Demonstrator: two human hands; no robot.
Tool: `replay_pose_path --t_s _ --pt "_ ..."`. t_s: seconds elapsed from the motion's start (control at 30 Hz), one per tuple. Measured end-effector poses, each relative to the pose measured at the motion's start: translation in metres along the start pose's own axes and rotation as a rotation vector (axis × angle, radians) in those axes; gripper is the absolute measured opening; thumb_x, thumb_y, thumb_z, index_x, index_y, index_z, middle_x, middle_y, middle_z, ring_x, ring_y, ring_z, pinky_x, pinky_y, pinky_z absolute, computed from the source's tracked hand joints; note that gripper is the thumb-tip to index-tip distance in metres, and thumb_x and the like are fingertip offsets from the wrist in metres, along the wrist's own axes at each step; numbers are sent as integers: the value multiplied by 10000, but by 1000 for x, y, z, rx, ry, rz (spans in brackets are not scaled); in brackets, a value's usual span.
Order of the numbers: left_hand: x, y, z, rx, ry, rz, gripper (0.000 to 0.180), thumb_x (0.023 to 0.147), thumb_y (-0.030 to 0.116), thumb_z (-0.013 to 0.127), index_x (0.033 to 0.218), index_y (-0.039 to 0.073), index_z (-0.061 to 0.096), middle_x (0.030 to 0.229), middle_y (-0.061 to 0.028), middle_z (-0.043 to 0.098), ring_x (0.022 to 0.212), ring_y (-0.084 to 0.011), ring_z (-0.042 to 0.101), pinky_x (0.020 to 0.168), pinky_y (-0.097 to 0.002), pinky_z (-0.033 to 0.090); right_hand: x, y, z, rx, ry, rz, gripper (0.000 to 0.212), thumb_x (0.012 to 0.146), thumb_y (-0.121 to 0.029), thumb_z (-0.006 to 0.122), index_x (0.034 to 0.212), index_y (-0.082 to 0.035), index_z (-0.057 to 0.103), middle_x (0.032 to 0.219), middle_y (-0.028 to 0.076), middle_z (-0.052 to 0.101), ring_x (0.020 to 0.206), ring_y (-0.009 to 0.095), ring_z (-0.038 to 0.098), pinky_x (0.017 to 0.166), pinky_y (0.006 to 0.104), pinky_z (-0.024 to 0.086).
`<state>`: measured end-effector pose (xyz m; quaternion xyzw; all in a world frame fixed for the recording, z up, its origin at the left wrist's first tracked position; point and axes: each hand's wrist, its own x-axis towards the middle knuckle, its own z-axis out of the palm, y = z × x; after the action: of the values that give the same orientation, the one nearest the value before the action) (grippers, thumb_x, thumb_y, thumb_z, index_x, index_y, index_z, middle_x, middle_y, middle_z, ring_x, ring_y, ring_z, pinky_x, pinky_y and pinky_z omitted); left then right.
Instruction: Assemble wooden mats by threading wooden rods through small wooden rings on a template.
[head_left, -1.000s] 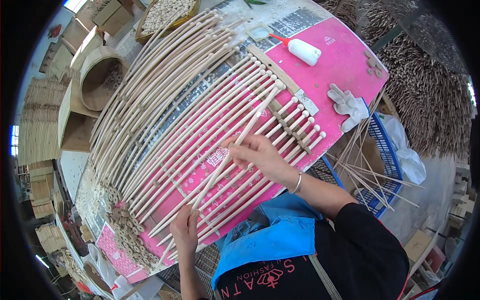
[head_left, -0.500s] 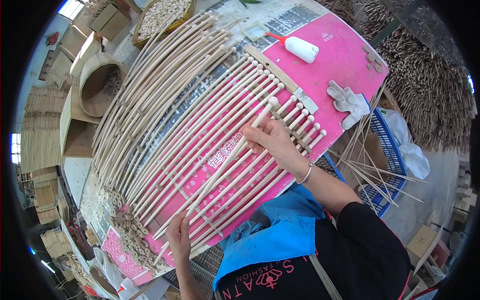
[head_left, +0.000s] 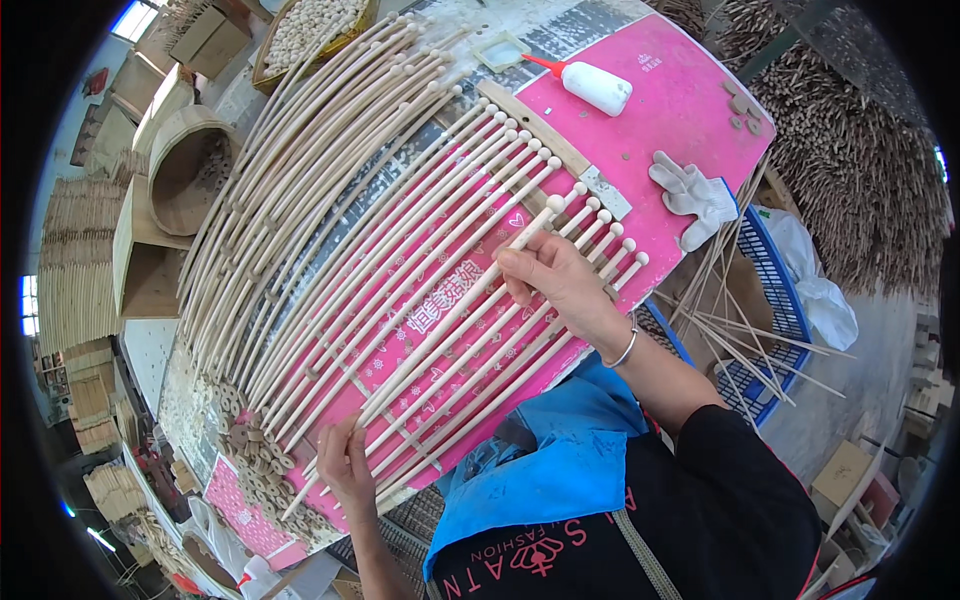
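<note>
My right hand [head_left: 553,280] pinches a pale wooden stick [head_left: 447,325] just below its round ball end. That stick slants down left over a row of similar ball-ended sticks [head_left: 440,222] on a pink printed sheet [head_left: 680,90]. At its lower end the fingers of my left hand [head_left: 347,468] are closed around it, though the tip is hidden. The row's ball ends lie along a wooden bar [head_left: 540,132], on both sides of the held stick.
A white glue bottle [head_left: 597,88] with a red nozzle and a white glove [head_left: 695,200] lie beyond the row. More sticks [head_left: 300,170] fill the left side. Small wooden rings [head_left: 262,465] pile at the lower left. A blue basket [head_left: 775,290] stands right, and a tray of balls [head_left: 315,30] at the back.
The held stick's lower end has shifted left and down closer to the row, with my left hand moving left. My right hand still grips it near the ball.
</note>
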<state>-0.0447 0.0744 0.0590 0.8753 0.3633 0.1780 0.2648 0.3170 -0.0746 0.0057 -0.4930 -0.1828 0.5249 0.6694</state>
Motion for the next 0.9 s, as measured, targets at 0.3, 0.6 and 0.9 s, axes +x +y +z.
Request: replay_pose_path --t_s 0.3,0.6,0.9 --pt "1 -2 1 -6 8 -39 160 954 33 701 1101 -15 741 891 -139 653 806 -283 619 719 -370 475 -7 -16 8 38 6 -53 433 1061 -246 689 1423 -16 627 834 -17 631 702 54 605 616 212 501" --pt "4 -6 6 37 4 14 170 944 6 705 1109 -9 743 896 -139 655 804 -293 617 730 -390 480 -10 -19 7 38 89 -37 319 1039 -311 729 1155 -14 705 811 -16 653 668 47 614 604 194 511" --pt "21 -7 28 0 25 28 173 938 -9 712 1108 -11 744 908 -137 663 822 -295 640 739 -392 500 -11 -38 -11 -391 223 94 321 1040 -352 722 1034 -33 690 723 -16 665 621 41 634 552 199 497"
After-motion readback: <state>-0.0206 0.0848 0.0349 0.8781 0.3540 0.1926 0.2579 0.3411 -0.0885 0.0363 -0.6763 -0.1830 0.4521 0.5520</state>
